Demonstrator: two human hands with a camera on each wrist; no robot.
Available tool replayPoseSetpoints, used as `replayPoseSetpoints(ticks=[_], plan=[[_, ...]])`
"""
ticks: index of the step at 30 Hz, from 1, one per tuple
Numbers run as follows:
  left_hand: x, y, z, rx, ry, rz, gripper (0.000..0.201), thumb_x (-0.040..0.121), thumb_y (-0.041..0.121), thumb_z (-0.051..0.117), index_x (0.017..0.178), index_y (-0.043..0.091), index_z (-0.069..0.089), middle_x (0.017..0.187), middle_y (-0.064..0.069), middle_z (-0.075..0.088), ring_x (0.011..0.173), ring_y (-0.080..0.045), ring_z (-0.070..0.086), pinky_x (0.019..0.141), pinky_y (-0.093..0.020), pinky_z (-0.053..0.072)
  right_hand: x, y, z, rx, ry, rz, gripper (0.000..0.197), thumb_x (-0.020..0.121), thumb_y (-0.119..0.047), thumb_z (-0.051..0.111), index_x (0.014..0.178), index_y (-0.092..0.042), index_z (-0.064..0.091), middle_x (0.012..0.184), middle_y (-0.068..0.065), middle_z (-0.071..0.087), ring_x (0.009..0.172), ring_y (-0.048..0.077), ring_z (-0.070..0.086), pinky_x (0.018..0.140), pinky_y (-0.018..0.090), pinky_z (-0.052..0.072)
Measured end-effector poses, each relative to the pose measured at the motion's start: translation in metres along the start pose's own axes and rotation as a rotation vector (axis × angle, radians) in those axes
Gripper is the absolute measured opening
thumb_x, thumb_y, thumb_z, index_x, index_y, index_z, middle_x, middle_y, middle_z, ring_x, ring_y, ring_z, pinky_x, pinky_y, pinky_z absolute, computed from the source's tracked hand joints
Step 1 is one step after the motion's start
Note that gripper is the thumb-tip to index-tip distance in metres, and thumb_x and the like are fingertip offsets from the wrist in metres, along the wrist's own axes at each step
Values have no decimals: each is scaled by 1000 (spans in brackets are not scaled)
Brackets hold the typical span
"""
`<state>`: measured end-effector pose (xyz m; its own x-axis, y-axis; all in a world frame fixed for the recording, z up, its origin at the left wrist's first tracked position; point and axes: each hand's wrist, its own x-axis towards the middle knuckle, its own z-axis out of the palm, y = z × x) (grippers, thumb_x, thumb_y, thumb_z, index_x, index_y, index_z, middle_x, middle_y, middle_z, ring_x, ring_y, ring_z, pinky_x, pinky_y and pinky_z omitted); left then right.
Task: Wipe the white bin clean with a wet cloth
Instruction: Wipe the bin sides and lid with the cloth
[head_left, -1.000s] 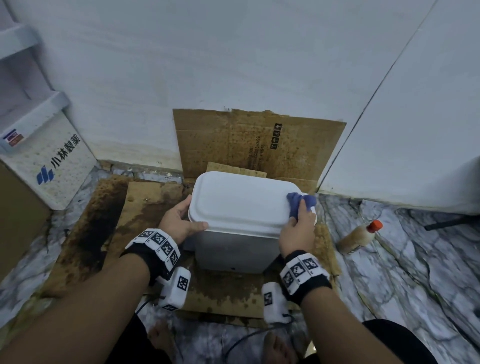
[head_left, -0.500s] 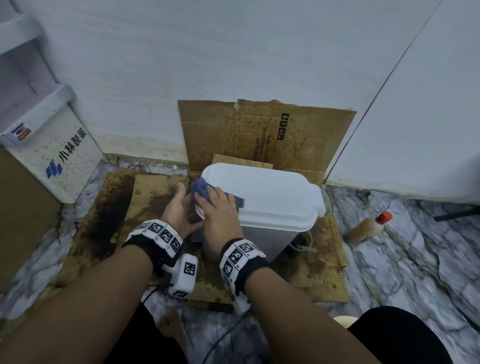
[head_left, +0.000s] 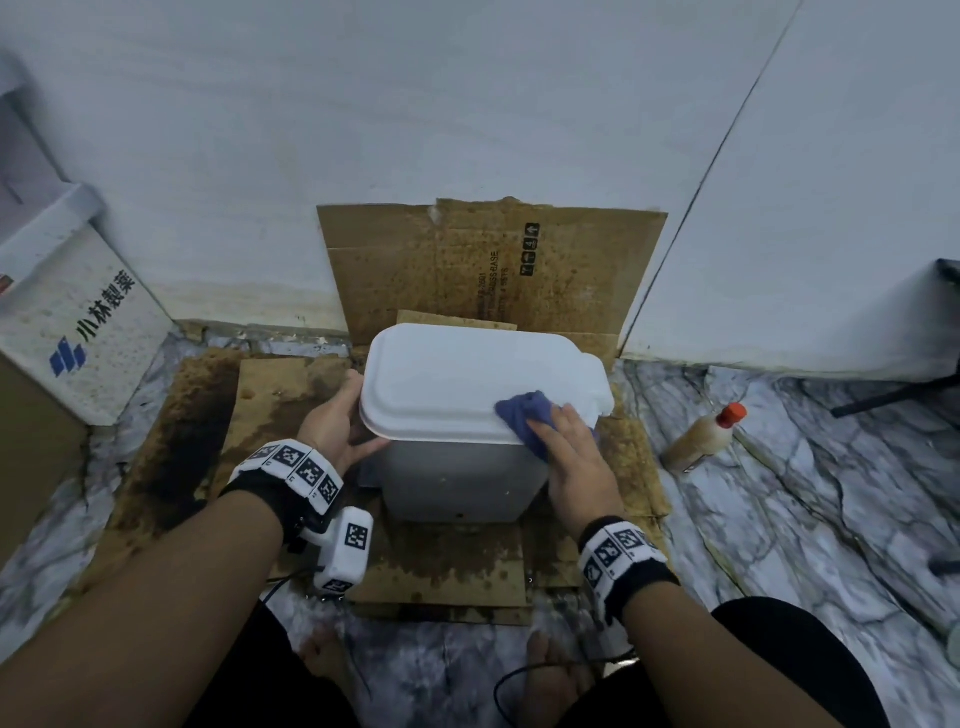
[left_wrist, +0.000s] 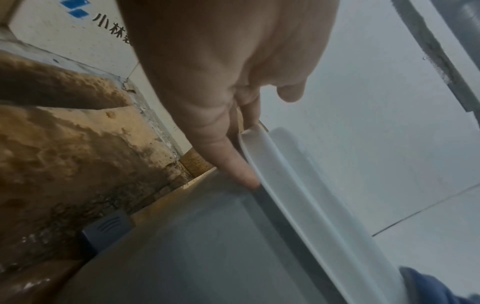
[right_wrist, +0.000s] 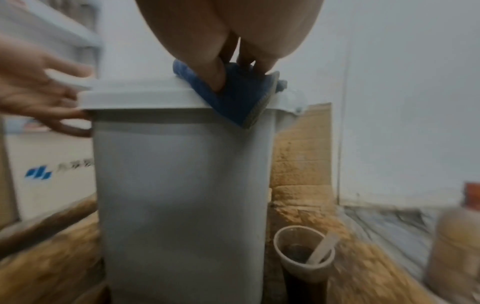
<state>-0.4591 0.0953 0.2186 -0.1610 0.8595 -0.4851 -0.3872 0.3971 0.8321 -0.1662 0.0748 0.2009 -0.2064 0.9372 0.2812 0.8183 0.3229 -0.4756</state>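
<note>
The white bin (head_left: 457, 473) stands on stained cardboard, its lid (head_left: 457, 379) down. My left hand (head_left: 337, 421) grips the left end of the lid, fingers on top and thumb under the rim (right_wrist: 85, 96). In the left wrist view one finger (left_wrist: 228, 160) lies along the underside of the lid edge (left_wrist: 285, 185). My right hand (head_left: 571, 457) presses a blue cloth (head_left: 524, 410) onto the lid's front right edge. In the right wrist view the cloth (right_wrist: 233, 98) hangs over the rim and a little way down the bin wall (right_wrist: 182, 185).
Stained cardboard (head_left: 467, 566) covers the floor and more leans on the wall behind. A bottle with an orange cap (head_left: 701, 436) lies to the right. A paper cup holding a wooden stick (right_wrist: 303, 246) stands by the bin's right side. A white printed box (head_left: 78, 322) sits left.
My right hand swept the cloth from the lid's right corner to its left end, then back to the front right edge. My left hand stayed at the lid's left end.
</note>
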Motion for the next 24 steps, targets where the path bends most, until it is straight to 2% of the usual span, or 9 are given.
replayPoseSetpoints(ticks=[3,6,9,12,14,16,19,22,24], plan=[[0,-2,0,25,13,6,41,93,53,52,121,26,67,116,3,71,111,-21,65,76,-39,58,-2,6,-17,179,156,192,47,91,4,48,132,-19,55,145,4,46,135,19,41,113,34,32],[-1,-2,1,82,-4,16,34,96,45,52,125,30,62,122,5,67,113,-19,62,82,-40,56,6,8,-28,370,218,482,49,90,2,49,131,-25,55,128,-3,55,112,14,52,97,25,42],[2,-1,1,237,4,49,35,97,39,52,130,32,56,127,5,61,111,-17,59,85,-41,54,20,16,-29,618,291,627,53,83,13,46,122,-19,59,127,7,58,114,19,55,98,34,48],[8,0,4,719,170,188,56,92,45,55,144,30,39,149,-8,41,131,-31,43,105,-53,40,33,23,-39,847,462,789,50,81,20,39,115,-11,59,125,21,59,114,35,58,95,46,50],[0,1,21,1027,310,303,67,89,48,57,147,30,29,154,-11,25,140,-37,24,111,-57,26,39,36,-50,931,495,912,46,86,16,38,120,-9,57,123,18,60,108,32,60,81,37,53],[-13,4,50,1211,334,514,64,87,48,58,144,32,33,152,-9,25,140,-35,23,111,-55,23,43,47,-61,1015,403,1004,39,93,9,38,122,-8,57,127,16,56,89,21,60,63,22,51],[-21,2,104,1333,140,734,47,88,43,58,132,33,48,148,-2,32,138,-26,26,113,-48,19,52,57,-71,1153,379,1094,28,99,-2,33,87,-17,53,133,26,51,67,12,48,60,22,45],[-20,-7,163,1442,-143,742,51,88,41,57,136,36,45,154,3,28,142,-21,21,116,-42,13,55,54,-76,1430,335,1144,26,101,-18,37,91,-7,59,93,18,63,71,24,56,72,36,50],[-16,-18,195,1540,-270,696,62,87,45,57,145,39,34,160,3,18,147,-20,12,118,-44,10,60,56,-71,1493,304,1090,33,101,-27,39,96,-6,63,79,12,69,68,27,66,60,34,54]])
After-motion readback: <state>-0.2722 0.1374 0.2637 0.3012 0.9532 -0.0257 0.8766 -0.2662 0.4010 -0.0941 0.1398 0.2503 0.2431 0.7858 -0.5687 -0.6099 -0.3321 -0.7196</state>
